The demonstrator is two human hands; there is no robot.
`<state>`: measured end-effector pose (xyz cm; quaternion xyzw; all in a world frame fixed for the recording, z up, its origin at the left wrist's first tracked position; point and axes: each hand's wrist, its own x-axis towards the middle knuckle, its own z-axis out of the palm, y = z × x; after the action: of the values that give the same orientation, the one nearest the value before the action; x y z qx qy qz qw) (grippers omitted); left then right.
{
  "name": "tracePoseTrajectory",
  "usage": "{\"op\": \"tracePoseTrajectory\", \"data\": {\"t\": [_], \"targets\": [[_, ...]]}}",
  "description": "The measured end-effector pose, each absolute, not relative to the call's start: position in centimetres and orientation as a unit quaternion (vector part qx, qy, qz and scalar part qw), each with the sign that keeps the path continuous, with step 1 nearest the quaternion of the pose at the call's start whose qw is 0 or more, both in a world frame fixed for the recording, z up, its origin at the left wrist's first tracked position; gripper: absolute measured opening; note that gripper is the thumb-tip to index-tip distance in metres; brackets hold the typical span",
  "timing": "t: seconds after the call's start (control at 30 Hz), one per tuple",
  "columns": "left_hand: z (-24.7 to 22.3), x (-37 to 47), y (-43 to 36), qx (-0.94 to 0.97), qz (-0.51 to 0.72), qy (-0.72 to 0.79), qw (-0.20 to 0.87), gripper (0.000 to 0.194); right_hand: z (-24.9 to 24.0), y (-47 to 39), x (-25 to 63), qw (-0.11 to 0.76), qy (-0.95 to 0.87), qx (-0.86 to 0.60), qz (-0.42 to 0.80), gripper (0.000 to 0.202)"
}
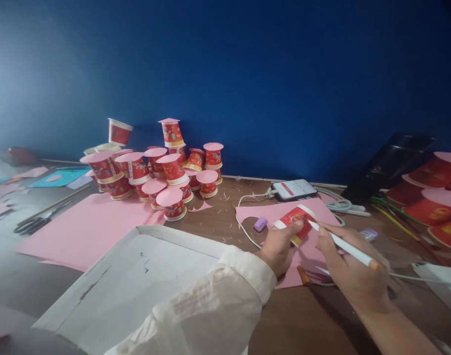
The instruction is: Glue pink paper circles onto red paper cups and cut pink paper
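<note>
My left hand (278,248) is closed around a red paper cup (296,220) that lies tilted on its side over a pink paper sheet (327,211). In my right hand (358,268) is a white marker pen (349,246) with an orange end, its tip at the cup's printed side. A purple eraser (260,224) rests left of the cup. Below the cup, an orange cap-like piece (303,275) and a scissors blade (322,270) show, partly hidden by my right hand.
Stacked red cups with pink paper tops (172,169) stand against the blue wall. Pink sheets (95,227), black-handled scissors (35,224) and a white box lid (136,276) are at left. A phone (294,190) with a cable, a black bottle (386,165) and more cups (440,180) are at right.
</note>
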<state>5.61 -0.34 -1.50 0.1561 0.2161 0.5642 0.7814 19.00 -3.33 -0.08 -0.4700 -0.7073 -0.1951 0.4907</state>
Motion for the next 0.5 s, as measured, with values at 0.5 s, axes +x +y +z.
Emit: {"op": "tracePoseTrajectory", "data": {"t": [0.5], "targets": [[-1.49, 5.68, -0.26, 0.148, 0.568, 0.216, 0.781, 0.050, 0.11, -3.35, 18.86, 0.482, -0.718, -0.450, -0.225, 0.015]]}}
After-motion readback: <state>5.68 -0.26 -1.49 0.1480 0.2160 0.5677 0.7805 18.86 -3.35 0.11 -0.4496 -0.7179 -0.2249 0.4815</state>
